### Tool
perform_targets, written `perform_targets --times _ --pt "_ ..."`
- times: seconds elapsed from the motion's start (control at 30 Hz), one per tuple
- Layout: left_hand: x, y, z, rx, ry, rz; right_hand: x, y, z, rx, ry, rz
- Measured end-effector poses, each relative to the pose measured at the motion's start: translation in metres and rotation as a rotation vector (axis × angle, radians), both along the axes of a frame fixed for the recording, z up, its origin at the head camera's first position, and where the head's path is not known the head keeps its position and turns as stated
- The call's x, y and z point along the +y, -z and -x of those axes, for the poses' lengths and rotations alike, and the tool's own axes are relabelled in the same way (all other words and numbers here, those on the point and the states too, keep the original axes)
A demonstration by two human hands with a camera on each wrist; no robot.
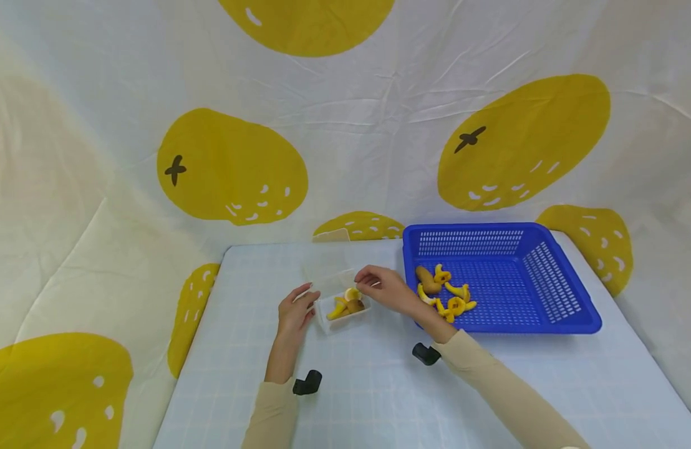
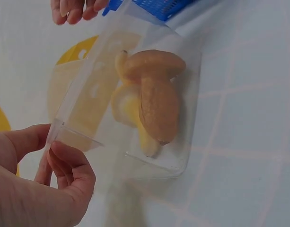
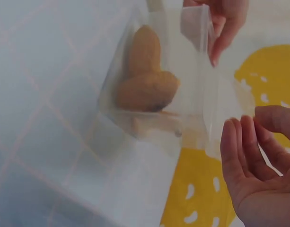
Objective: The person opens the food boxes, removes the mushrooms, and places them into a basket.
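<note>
Head view evenly, softly lit; faint sheen on creased fabric backdrop (image 1: 390, 100) beyond left hand (image 1: 294, 315). Wrist views dimmer, hazier; soft shadow beside grip, under clear plastic box (image 2: 183, 165).

The counter (image 1: 368, 405) is covered by a pale blue, faintly checked cloth (image 1: 244, 287). Behind it and along both its sides, a whitish curtain (image 1: 373, 156) is hung, in which several creases can be seen. This curtain is decorated with large yellow fruits: in the back part, the left fruit (image 1: 233, 168) and the right fruit (image 1: 525, 143) are each marked with a dark cross and small white dashes, while the top fruit (image 1: 312, 25) is cut by the view's upper edge.
</note>
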State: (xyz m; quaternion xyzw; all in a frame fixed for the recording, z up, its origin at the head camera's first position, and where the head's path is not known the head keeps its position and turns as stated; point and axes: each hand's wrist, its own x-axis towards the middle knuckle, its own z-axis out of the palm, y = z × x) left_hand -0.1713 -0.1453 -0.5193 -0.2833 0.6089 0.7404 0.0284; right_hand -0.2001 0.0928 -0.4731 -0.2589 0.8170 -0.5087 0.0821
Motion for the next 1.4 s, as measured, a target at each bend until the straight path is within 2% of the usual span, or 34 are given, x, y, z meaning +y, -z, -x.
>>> perform_targets --times 0.17,0.43,0.7,0.9,1.03,1.2,1.4 --pt "-0.002 0.000 -0.002 0.001 0.008 -0.022 -0.016 0.004 0.003 -0.011 -0.074 -0.010" --pt "-0.004 0.003 -0.002 -0.006 0.018 -0.023 -0.037 0.012 0.006 0.031 -0.174 -0.112" --pt "-0.003 0.007 -0.002 0.032 0.019 -0.044 -0.049 0.019 0.008 0.032 -0.205 -0.183" --pt "-0.003 0.006 -0.003 0.037 0.021 -0.041 -0.062 0.020 0.009 0.069 -0.234 -0.359" --pt "-0.005 0.006 -0.004 0.043 0.020 -0.051 -0.068 0.020 0.010 0.034 -0.244 -0.440" --pt "-0.005 0.007 -0.004 0.055 0.023 -0.053 -0.069 0.020 0.013 -0.012 -0.247 -0.452" --pt "-0.004 0.007 -0.005 0.066 0.021 -0.048 -0.073 0.022 0.016 -0.004 -0.241 -0.479"
